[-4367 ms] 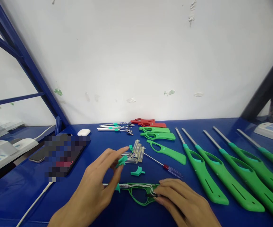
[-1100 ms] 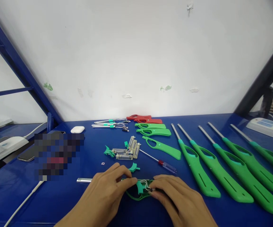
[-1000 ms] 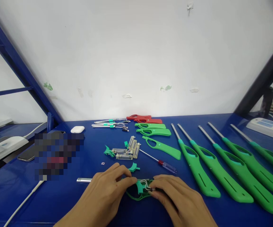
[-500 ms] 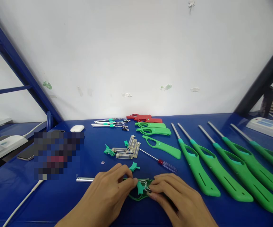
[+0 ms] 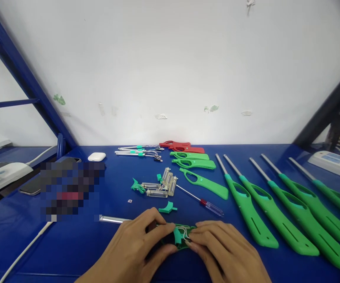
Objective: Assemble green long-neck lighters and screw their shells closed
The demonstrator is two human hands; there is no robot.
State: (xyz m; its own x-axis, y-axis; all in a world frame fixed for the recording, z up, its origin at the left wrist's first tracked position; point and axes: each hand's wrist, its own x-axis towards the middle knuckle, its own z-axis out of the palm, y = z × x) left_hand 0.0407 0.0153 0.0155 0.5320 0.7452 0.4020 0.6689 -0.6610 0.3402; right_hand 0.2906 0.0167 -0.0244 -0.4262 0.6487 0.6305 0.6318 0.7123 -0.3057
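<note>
Both my hands rest low on the blue table [image 5: 105, 243], closed on an open green lighter shell half [image 5: 178, 237] with white wires and a teal trigger piece inside. My left hand [image 5: 134, 251] pinches its left side, thumb underneath. My right hand [image 5: 223, 251] pinches its right end at the wires. A metal tube [image 5: 111, 219] sticks out left from the shell. Just beyond lie a loose teal trigger [image 5: 167, 207], a red-handled screwdriver [image 5: 202, 201] and a cluster of clear fuel tanks [image 5: 161, 186].
Several assembled green long-nose lighters [image 5: 273, 212] lie in a row on the right. Green shell halves [image 5: 196, 167], red shell halves [image 5: 181, 147] and metal nozzle assemblies [image 5: 137, 151] sit at the back. A white earbud case [image 5: 96, 156], a phone and a white cable [image 5: 25, 251] lie left.
My left hand put down a teal piece near the tanks and came onto the shell. Both hands have since drawn slightly closer together on it, and the view shifted a little.
</note>
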